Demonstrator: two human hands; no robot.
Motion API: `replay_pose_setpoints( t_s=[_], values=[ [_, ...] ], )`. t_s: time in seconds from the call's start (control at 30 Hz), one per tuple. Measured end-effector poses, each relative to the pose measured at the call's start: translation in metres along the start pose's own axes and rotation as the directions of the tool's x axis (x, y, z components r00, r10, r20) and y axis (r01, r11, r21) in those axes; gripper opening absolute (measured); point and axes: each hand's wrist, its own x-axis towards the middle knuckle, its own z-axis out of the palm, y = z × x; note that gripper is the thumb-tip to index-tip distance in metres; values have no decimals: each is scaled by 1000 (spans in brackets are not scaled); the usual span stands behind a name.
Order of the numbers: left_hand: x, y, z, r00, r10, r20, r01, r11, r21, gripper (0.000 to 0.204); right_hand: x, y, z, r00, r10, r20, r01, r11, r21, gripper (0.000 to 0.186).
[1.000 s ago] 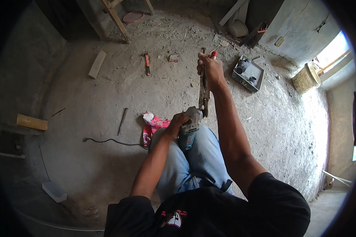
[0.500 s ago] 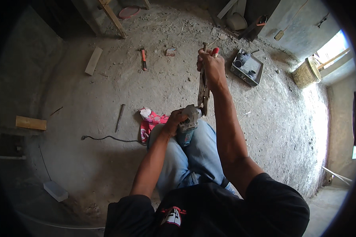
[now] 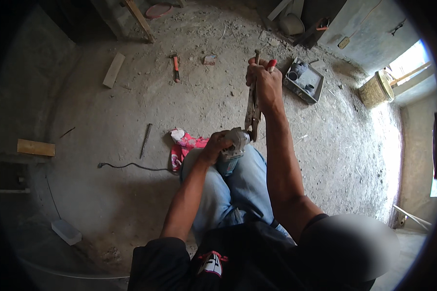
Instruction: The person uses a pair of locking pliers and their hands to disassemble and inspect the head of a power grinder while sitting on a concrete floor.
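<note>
My left hand (image 3: 216, 146) is closed around the metal head of an angle grinder (image 3: 239, 138), whose teal body rests against my jeans at the thighs. My right hand (image 3: 267, 83) grips the handles of worn locking pliers (image 3: 251, 112), held out away from me. Their jaws are at the grinder's spindle side; exactly what they clamp is too small to tell. A red tip (image 3: 272, 63) on a pale shaft also sticks out of the right fist. A pink patterned cloth (image 3: 192, 141) lies on the floor beside my left knee.
An orange-handled hammer (image 3: 176, 69), a metal rod (image 3: 145, 140) and a black cord (image 3: 131, 165) lie on the dusty concrete floor. Ahead right is a tray (image 3: 310, 94) with dark pipe fittings; a bucket (image 3: 373, 92) stands farther right. A wood offcut (image 3: 114, 70) lies ahead left.
My right hand has swung slightly to the right with the pliers, their jaws still at the grinder head. The left hand keeps its hold. A blurred grey patch now covers my right shoulder.
</note>
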Motion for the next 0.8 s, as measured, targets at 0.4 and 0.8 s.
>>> replay_pose_setpoints(
  t_s=[0.4, 0.8],
  values=[
    [-6, 8, -4, 998, 44, -48, -31, 971, 238, 55, 13, 1, 7, 997, 62, 34, -65, 995, 73, 12],
    [-22, 93, 30, 967, 164, 196, -251, 474, 844, 59, 14, 0, 5, 996, 81, 35, -83, 995, 55, 16]
  ],
)
